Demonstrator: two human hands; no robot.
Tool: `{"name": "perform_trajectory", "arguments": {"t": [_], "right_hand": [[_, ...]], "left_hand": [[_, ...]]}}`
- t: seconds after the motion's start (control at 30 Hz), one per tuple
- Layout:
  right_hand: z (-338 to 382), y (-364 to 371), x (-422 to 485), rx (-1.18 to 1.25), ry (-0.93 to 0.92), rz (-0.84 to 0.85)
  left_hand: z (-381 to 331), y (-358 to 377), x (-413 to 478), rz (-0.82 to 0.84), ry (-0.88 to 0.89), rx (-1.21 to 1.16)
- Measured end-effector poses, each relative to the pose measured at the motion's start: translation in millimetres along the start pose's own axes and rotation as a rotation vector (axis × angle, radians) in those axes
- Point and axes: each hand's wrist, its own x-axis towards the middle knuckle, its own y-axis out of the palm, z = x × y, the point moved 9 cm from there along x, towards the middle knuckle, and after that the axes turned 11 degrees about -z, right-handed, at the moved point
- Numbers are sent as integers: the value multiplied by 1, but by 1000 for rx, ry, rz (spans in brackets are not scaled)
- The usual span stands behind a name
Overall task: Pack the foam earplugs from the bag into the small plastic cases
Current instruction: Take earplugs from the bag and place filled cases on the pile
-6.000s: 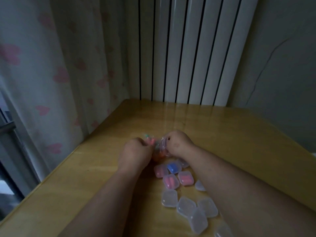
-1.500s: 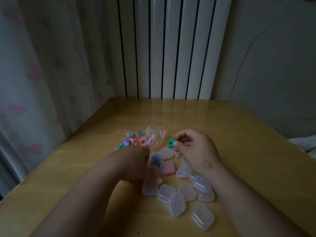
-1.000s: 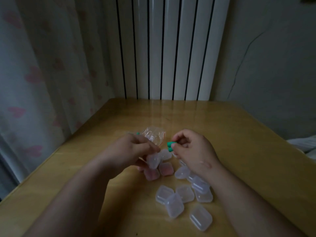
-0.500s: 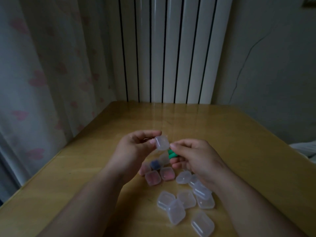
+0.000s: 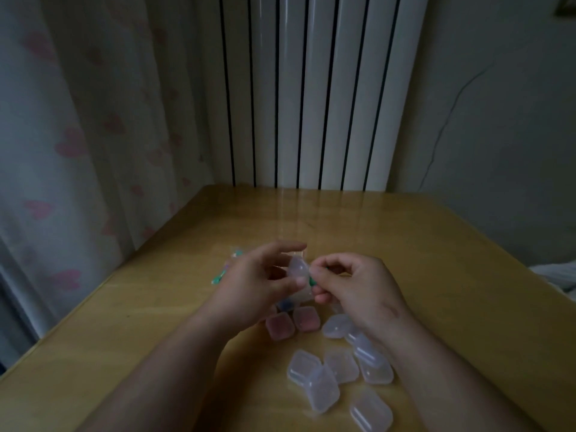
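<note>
Wooden table [image 5: 420,244] sits in a dim corner, with a white radiator [image 5: 311,88] at 12 o'clock and a curtain [image 5: 78,126] with pink hearts at 9 o'clock. Both bare arms come in from 6 o'clock.

The left hand [image 5: 252,294] is lifted and its thumb and fingers pinch a small clear case [image 5: 296,265]. The right hand [image 5: 358,291], at 3 o'clock of it, has curled fingers that pinch a green earplug [image 5: 311,280] right beside the case.

The bag [image 5: 229,268] peeks out at 9 o'clock of the left hand. Pink cases [image 5: 280,326] and empty cases [image 5: 324,389] lie at 6 o'clock.
</note>
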Motion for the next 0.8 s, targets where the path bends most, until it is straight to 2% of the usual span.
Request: {"name": "perform_trajectory", "arguments": {"t": [0.2,0.5,0.8], "right_hand": [[-6,-3,4,75,74,-48],[-12,0,5,90,117,-36],[-10,12,-1,93,106,101]], "left_hand": [[3,-1,1,-22,-30,-164],[4,-5,3,-35,-39,-210],[-1,-5,2,-67,22,-189]]}}
